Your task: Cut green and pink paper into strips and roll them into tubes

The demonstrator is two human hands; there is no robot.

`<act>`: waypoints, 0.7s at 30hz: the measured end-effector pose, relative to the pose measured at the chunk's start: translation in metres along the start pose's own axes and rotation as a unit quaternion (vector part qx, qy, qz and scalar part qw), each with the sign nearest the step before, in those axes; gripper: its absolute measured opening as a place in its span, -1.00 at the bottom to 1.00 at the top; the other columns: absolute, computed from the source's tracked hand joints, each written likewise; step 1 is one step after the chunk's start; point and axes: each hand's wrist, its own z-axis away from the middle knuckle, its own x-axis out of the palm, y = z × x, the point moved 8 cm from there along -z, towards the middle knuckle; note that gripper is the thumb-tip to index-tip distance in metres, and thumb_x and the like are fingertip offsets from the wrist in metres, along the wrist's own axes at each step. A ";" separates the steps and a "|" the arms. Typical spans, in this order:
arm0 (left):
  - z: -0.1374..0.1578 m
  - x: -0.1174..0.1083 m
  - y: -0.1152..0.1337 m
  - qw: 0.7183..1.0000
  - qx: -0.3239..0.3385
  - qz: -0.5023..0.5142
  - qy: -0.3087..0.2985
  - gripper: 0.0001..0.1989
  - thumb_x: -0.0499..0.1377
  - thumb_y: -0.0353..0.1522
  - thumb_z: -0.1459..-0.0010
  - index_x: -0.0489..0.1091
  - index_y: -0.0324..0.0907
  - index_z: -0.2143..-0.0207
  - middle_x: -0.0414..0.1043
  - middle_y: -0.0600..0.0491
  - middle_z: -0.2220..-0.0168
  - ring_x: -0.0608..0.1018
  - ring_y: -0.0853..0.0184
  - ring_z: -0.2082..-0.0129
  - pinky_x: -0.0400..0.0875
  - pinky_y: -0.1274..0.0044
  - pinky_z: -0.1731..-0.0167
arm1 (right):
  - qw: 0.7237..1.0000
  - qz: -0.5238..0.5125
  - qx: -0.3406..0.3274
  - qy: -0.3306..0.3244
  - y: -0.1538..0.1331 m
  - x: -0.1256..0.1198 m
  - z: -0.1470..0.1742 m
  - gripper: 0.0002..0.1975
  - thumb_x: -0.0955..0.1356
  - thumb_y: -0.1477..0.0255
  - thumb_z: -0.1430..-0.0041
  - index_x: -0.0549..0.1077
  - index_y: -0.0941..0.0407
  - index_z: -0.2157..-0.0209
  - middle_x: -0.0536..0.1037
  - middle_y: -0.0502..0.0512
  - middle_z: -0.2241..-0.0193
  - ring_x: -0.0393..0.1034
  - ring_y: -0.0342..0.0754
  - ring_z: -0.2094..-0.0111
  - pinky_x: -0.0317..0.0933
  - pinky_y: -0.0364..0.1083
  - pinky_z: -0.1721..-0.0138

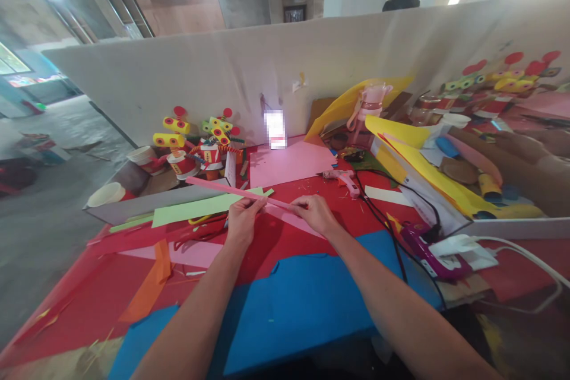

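A long, narrow pink paper strip (222, 187) stretches between my hands above the red-covered table. My left hand (243, 219) pinches it near the middle, and the strip's far end sticks out to the upper left. At its right end, the fingers of my right hand (315, 214) are closed on the same strip. Beneath the hands lies another piece of pink paper (296, 221). A light green paper sheet (191, 209) rests just left of my left hand, with red-handled scissors (205, 231) partly tucked beside it.
Blue sheet (294, 309) covers the near edge. A pink glue gun (342, 179) with a black cord lies right of centre, near a purple power strip (434, 252). Boxes hold paper-cup figures (180, 160) on the left and yellow paper (414, 157) on the right. A white partition (200, 77) stands behind.
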 end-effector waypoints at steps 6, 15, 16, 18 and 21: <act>-0.003 -0.008 0.001 1.000 -0.010 0.006 0.023 -0.74 0.40 -0.25 0.24 0.47 -0.26 0.61 0.39 0.10 0.66 0.37 0.46 0.60 0.24 0.60 0.55 | 0.999 -0.012 0.005 -0.045 0.007 0.005 0.000 -0.70 0.31 0.29 -0.20 0.52 0.15 0.52 0.47 0.00 0.62 0.33 -0.15 0.54 0.12 -0.18 0.49; -0.008 -0.011 -0.001 0.997 -0.015 0.069 0.029 -0.73 0.42 -0.27 0.33 0.45 -0.25 0.64 0.39 0.11 0.66 0.36 0.49 0.62 0.21 0.61 0.57 | 0.997 -0.049 -0.053 0.022 -0.011 -0.004 0.003 -0.78 0.41 0.24 -0.08 0.39 0.08 0.33 0.50 0.05 0.34 0.39 -0.07 0.31 0.28 -0.15 0.37; -0.007 -0.010 -0.001 0.997 -0.015 0.076 0.028 -0.73 0.43 -0.27 0.33 0.45 -0.25 0.64 0.39 0.11 0.66 0.36 0.49 0.62 0.21 0.61 0.57 | 0.997 -0.040 -0.066 0.029 -0.014 -0.004 0.003 -0.81 0.39 0.26 -0.11 0.39 0.09 0.38 0.50 0.04 0.37 0.39 -0.08 0.32 0.28 -0.14 0.33; -0.006 -0.007 -0.002 0.996 -0.017 0.087 0.029 -0.72 0.43 -0.27 0.34 0.45 -0.26 0.64 0.40 0.10 0.66 0.36 0.49 0.62 0.22 0.61 0.56 | 0.996 -0.019 -0.079 0.046 -0.014 -0.005 0.002 -0.84 0.37 0.32 -0.15 0.40 0.10 0.43 0.50 0.04 0.42 0.40 -0.09 0.35 0.26 -0.13 0.29; -0.004 -0.005 -0.004 0.995 -0.024 0.092 0.036 -0.72 0.44 -0.27 0.36 0.46 -0.26 0.64 0.39 0.11 0.66 0.36 0.49 0.62 0.24 0.60 0.53 | 0.994 0.008 -0.079 0.078 -0.009 -0.007 0.001 -0.85 0.35 0.39 -0.16 0.42 0.11 0.48 0.51 0.05 0.46 0.39 -0.09 0.38 0.24 -0.13 0.31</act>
